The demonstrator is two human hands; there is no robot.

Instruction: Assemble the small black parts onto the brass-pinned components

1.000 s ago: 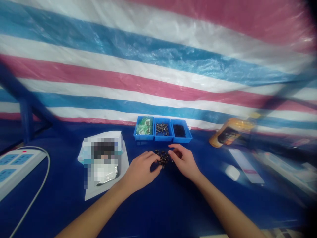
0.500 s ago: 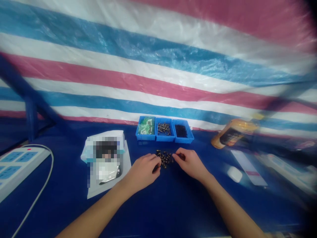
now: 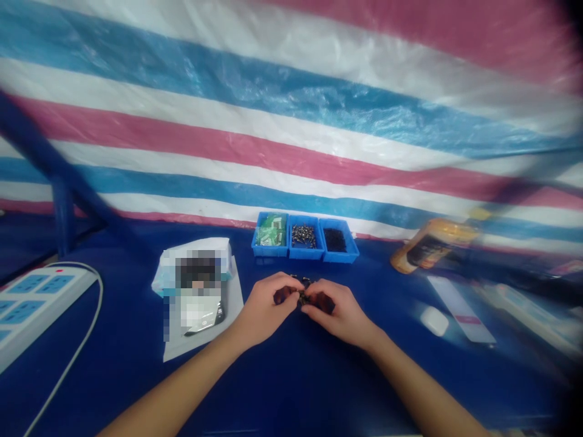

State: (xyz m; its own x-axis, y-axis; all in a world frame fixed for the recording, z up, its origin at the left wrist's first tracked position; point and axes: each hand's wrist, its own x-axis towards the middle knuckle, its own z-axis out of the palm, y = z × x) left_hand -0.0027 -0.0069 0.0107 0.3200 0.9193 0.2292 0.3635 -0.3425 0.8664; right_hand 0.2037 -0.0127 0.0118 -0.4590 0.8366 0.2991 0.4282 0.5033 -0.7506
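Observation:
My left hand (image 3: 273,303) and my right hand (image 3: 334,306) meet over a small pile of dark and brassy metal parts (image 3: 306,281) on the blue table. Thumb and fingers of each are pinched together, with the tips almost touching. Whatever small piece sits between them is too small to make out, and the hands cover most of the pile. Just behind stand three blue bins: one with green circuit boards (image 3: 272,230), one with small metal parts (image 3: 303,235), one with tiny black parts (image 3: 335,239).
At left lie a white power strip (image 3: 50,285) with a cable, and a phone (image 3: 207,321) on white paper beside a plastic packet (image 3: 164,273). To the right are a bottle (image 3: 421,246) on its side, a white case (image 3: 434,320) and a pale flat strip (image 3: 462,312). Striped sheeting hangs behind.
Both hands have come together over the pile, my right moving left and my left slightly right. Earlier they were apart at either side of it.

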